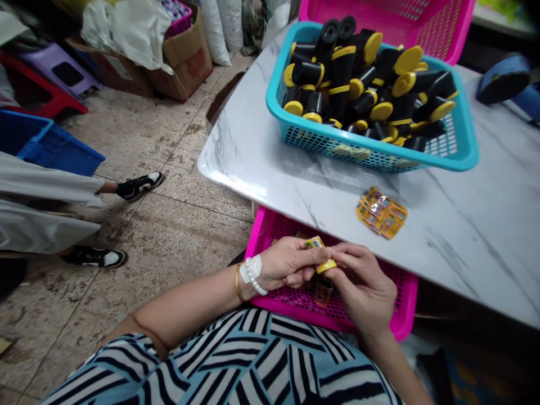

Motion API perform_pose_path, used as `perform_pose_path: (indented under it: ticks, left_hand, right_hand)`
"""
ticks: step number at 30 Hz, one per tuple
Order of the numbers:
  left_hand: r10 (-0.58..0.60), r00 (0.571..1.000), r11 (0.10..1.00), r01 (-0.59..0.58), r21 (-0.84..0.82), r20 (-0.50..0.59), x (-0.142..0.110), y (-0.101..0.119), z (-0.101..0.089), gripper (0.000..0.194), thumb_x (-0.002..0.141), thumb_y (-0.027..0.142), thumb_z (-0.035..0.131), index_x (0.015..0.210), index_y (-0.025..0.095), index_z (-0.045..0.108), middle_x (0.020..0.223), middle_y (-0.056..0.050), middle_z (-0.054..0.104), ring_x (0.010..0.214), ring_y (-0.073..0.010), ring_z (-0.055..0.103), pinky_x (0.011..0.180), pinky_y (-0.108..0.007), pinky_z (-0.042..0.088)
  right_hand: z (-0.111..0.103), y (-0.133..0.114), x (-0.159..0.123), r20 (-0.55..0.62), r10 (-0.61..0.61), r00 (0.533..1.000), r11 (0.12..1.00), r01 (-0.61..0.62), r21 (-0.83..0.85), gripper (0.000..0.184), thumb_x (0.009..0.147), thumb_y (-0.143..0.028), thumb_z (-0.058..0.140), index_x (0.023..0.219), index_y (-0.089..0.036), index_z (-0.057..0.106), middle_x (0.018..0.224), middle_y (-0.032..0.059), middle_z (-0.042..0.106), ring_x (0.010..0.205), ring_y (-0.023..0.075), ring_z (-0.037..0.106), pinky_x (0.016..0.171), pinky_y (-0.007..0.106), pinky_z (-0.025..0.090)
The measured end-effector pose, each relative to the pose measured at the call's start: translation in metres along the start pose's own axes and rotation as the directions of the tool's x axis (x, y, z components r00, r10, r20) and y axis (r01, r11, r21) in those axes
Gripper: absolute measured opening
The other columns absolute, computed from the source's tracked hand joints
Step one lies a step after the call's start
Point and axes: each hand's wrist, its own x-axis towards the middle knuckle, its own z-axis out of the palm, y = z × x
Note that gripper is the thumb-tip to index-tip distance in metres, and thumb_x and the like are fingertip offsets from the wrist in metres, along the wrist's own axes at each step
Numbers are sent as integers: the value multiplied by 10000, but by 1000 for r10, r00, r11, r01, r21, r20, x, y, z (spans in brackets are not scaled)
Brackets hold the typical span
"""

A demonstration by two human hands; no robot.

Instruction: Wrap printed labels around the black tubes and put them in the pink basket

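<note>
In front of my body, both hands meet over a pink basket [405,304]. My left hand [291,261], with a pearl bracelet at the wrist, is closed on a small yellow printed label [313,242]. The fingertips of my right hand [365,281] are closed on a yellow round piece [326,266] that looks like a tube's cap, touching my left thumb. Just below my fingers shows a dark printed cylinder [323,292]; whether it is held or lies in the basket, I cannot tell. A pile of printed labels [381,212] lies on the table beyond.
A turquoise basket [371,152] full of black tubes with yellow caps [382,109] stands on the marble-patterned table [459,242]. Another pink basket [442,28] is behind it. A blue object [504,79] sits at right. At left are a person's shoes [141,184] and a blue crate [63,149].
</note>
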Motion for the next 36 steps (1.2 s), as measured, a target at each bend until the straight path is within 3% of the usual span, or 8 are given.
perform_pose_path:
  ticks: [5,10,13,17,24,30,33,36]
  left_hand:
    - [-36,998,996,39,-79,46,-4,-1,2,438,758,494,815,754,107,612,479,40,590,283,-22,383,300,-149,250]
    - [-37,996,998,41,-46,87,-3,-2,1,474,734,536,825,763,113,612,433,64,551,252,-22,341,272,-143,221]
    - [-34,996,996,40,-74,88,1,-2,3,495,694,544,851,727,125,589,395,79,514,236,-20,309,269,-141,230]
    - [-42,996,997,47,-68,73,4,-1,3,523,670,575,854,682,128,582,357,72,484,222,-25,283,256,-147,211]
    - [-45,992,996,53,-66,118,1,-1,2,547,846,544,715,531,130,546,315,38,435,217,-40,299,270,-163,239]
    - [-2,997,996,9,-93,75,-1,0,5,447,738,526,825,769,144,596,368,101,470,224,-25,263,265,-136,213]
    - [-42,997,993,49,-109,66,0,-1,4,450,823,529,742,686,142,556,360,72,480,220,-32,277,269,-153,217]
    - [-50,998,995,54,-80,48,1,-2,3,471,864,541,691,664,141,542,353,62,480,217,-32,274,273,-160,216]
  right_hand:
    - [-6,-2,0,-73,-49,996,998,45,-48,214,813,-118,766,946,-285,787,835,17,714,739,169,681,647,307,580]
    - [-4,-4,-2,21,-72,997,996,73,-58,326,818,-127,762,1097,-297,762,978,42,737,870,206,703,748,361,603]
    - [-2,-5,-3,-65,-158,985,986,153,-72,342,796,-79,771,1047,-313,770,864,12,721,774,187,685,690,346,589]
    - [-2,-9,-2,-60,-111,992,987,103,-125,342,809,-93,767,1077,-305,757,914,21,712,802,185,680,695,337,580]
    - [-4,-14,3,-62,-216,974,970,207,-124,357,781,-49,786,1032,-301,757,844,2,686,778,175,648,695,338,565]
    - [-4,-14,3,0,-191,982,967,188,-173,335,820,-85,756,1087,-287,741,920,29,694,837,195,672,725,369,587]
    - [-5,-14,3,-19,-274,961,949,267,-169,354,774,-12,775,1016,-269,752,845,0,687,760,168,652,673,343,563]
    - [-5,-15,4,-12,-254,967,954,248,-169,355,780,-4,768,1038,-248,745,875,10,683,788,170,651,689,348,557]
